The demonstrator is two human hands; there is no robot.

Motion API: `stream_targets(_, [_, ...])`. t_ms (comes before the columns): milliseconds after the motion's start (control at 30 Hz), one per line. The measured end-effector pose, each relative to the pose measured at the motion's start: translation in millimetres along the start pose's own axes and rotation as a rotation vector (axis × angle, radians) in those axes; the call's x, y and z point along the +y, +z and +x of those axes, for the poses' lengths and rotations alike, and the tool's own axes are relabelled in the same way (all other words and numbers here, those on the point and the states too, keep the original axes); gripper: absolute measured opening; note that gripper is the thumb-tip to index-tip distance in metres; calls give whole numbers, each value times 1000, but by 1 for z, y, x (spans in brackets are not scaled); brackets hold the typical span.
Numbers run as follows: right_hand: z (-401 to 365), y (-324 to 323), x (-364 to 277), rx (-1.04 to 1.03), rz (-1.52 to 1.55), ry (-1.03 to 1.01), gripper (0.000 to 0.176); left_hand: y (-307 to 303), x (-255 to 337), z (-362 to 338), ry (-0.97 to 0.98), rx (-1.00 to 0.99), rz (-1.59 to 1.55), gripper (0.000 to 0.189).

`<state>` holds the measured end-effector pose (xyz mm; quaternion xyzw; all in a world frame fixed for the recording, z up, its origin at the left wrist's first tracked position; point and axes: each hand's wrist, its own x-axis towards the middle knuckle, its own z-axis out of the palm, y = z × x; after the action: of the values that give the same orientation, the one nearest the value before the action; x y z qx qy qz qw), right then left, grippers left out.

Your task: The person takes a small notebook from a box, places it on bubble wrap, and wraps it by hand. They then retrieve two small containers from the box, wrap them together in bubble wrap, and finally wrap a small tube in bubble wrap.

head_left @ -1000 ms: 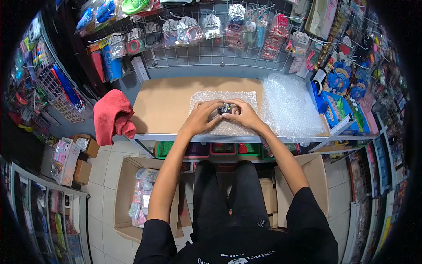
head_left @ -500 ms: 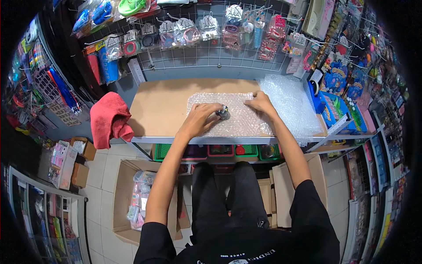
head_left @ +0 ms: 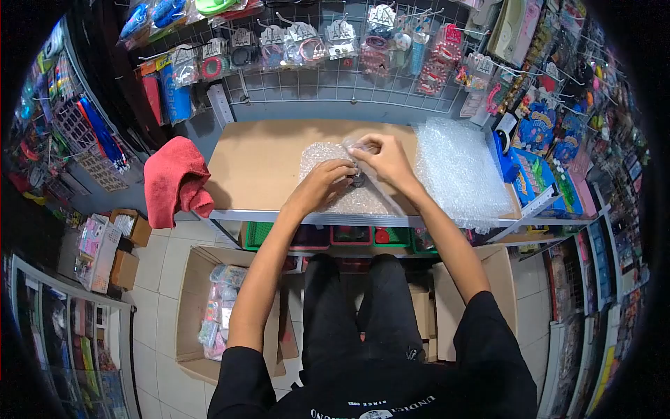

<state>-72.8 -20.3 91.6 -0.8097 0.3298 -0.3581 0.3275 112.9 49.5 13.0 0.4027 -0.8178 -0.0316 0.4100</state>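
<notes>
R hand [head_left: 382, 159] back, prob. on wrap [head_left: 317, 155]

Small shop: packaged trinkets [head_left: 307, 47] on a wire grid [head_left: 328, 89] at 12 o'clock, toy packs [head_left: 541, 133] at 2, stock carton [head_left: 192, 307] at 8.

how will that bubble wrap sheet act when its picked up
Probably floppy: the corner pinched by the right hand folds over while the rest of the bubble wrap lies flat. Likely very light, since fingers alone lift it. It may slide on the smooth table.

Head-worn view, steeply down, tabletop [head_left: 255, 164] near
</notes>
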Motion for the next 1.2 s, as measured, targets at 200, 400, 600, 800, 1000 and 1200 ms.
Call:
stream_targets(200, [-9,31,-2,3,-209,-97,32,-9,9,0,-113,0,-72,33])
stream_targets(400, [-26,34,-2,25,69,-86,32,-7,0,-4,-63,59,-95,21])
stream_targets(600, [-23,39,33,10,386,95,23,-8,1,-5,-257,83,-137,32])
stream_targets(800, [-36,39,13,-18,98,-19,25,-12,1,-4,-334,125,-66,57])
stream_targets(1000, [-41,39,13,-14,-54,-97,26,-40,12,-7,-97,-6,74,56])
stream_targets(1200, [-41,40,15,-16,-81,-107,29,-45,-1,9,-82,-147,79,51])
